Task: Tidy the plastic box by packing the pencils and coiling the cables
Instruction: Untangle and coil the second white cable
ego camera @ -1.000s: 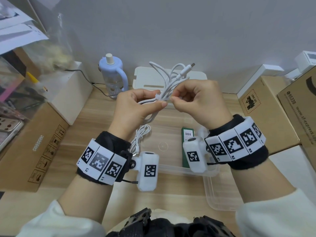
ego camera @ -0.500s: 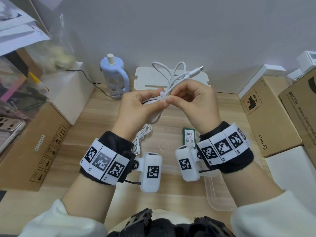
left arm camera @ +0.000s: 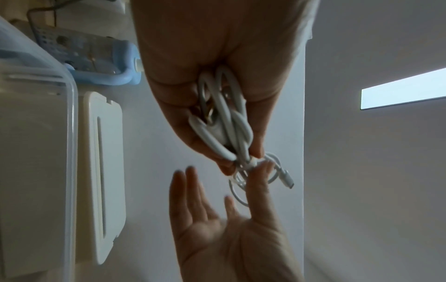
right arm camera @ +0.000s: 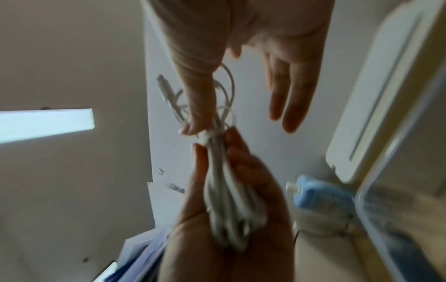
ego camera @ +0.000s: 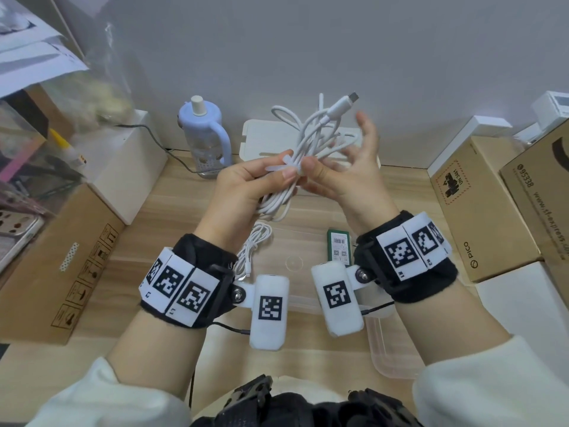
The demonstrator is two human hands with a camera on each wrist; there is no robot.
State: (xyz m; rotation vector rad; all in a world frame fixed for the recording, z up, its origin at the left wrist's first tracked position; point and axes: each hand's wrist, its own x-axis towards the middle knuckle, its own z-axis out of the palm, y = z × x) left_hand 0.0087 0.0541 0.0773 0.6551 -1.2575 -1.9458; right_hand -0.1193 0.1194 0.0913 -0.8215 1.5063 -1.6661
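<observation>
My left hand [ego camera: 277, 177] grips a coiled white cable [ego camera: 311, 134] in mid-air above the clear plastic box [ego camera: 380, 349]. A white tie [ego camera: 288, 163] wraps the bundle, and the plug [ego camera: 346, 103] points up and right. My right hand [ego camera: 338, 155] has its fingers spread straight, with only the thumb touching the tie. The left wrist view shows the cable [left arm camera: 224, 118] in my left palm and the right hand [left arm camera: 229, 229] open below. Inside the box lie a second coiled cable [ego camera: 255, 241] and a green pencil pack [ego camera: 338, 252].
The box's white lid [ego camera: 255, 140] leans on the wall behind the hands. A blue bottle [ego camera: 206, 134] stands at the back left. Cardboard boxes flank the desk on the left [ego camera: 61, 266] and right [ego camera: 480, 204]. A white box [ego camera: 129, 161] sits at the left.
My right hand has released its pinch on the cable and spread its fingers, keeping only the thumb on the tie. The bundle has tilted, its plug now higher and farther right.
</observation>
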